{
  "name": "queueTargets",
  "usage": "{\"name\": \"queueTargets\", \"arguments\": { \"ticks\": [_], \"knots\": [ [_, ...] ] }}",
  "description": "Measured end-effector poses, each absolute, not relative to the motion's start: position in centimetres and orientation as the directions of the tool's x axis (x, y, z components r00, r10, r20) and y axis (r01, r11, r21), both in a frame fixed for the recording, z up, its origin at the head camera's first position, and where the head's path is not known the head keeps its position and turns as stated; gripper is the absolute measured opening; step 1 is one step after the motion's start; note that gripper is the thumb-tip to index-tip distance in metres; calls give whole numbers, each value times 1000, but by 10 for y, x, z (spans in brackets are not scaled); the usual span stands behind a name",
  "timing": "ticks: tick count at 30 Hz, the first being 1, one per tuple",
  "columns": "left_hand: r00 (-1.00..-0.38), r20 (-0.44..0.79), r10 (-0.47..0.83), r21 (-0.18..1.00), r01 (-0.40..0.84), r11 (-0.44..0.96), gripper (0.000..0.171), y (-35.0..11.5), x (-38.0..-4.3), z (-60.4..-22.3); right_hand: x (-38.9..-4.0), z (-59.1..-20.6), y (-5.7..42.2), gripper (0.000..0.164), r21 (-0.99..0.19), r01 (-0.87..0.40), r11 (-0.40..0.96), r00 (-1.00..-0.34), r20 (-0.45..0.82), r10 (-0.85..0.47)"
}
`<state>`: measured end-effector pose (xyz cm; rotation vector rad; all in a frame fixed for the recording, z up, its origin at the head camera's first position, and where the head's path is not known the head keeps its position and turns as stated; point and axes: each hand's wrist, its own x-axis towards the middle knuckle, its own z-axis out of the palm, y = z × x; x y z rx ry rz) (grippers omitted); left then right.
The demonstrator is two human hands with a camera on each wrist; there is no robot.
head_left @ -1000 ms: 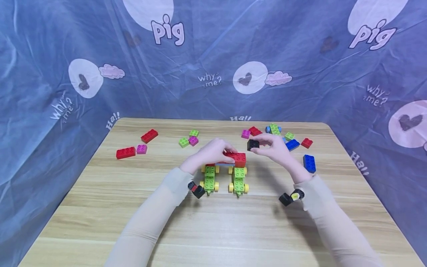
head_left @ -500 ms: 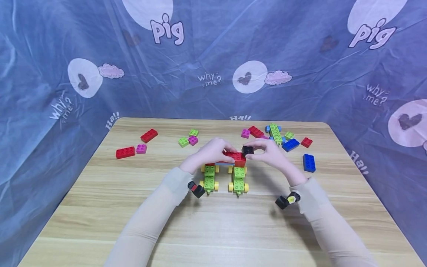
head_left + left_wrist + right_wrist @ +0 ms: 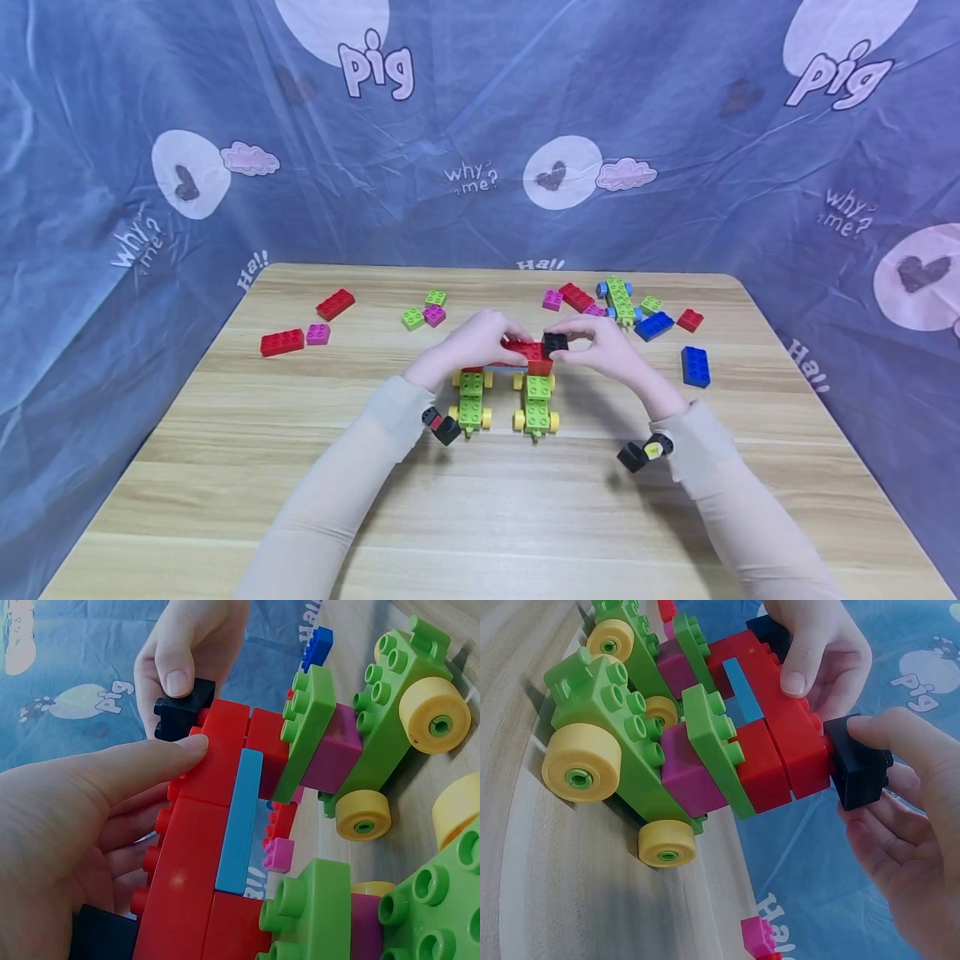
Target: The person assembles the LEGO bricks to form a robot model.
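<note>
A bridge-like build of toy bricks stands on two green wheeled bases (image 3: 470,408) with yellow wheels. Purple bricks (image 3: 686,769) and green bricks (image 3: 307,724) rise from the bases, carrying red bricks (image 3: 780,731) with a light blue piece (image 3: 240,821) beneath. My left hand (image 3: 486,340) grips the top red row, thumb on its near side, fingers behind. Between thumb and fingers my right hand (image 3: 606,348) pinches a black brick (image 3: 859,761) at the row's right end; in the right wrist view it sits tilted over the studs. Another black brick (image 3: 103,934) is at the opposite end, partly hidden by my left hand.
Loose red bricks (image 3: 282,342) and a pink one (image 3: 318,334) lie at the left. Green and pink bricks (image 3: 434,315) sit behind the build. To the right are blue bricks (image 3: 695,367), a small red one (image 3: 690,320) and a green base with blue wheels (image 3: 619,300).
My right hand has moved left and slightly down with the black brick, bringing it from beside the build onto the right end of the red row. My left hand has stayed in place.
</note>
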<state>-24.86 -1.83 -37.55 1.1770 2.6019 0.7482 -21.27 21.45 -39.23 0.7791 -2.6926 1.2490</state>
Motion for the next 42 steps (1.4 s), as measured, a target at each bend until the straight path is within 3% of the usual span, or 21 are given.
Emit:
{"name": "queueTargets", "arguments": {
  "ticks": [17, 42],
  "knots": [
    [-665, 41, 746, 515, 654, 555, 35, -18, -250, -377, -215, -388, 214, 35, -659, -509, 554, -843, 250, -477],
    [-664, 28, 747, 517, 649, 558, 36, -17, -249, -375, -210, -388, 212, 37, -687, -458, 565, -869, 211, -448]
  ]
}}
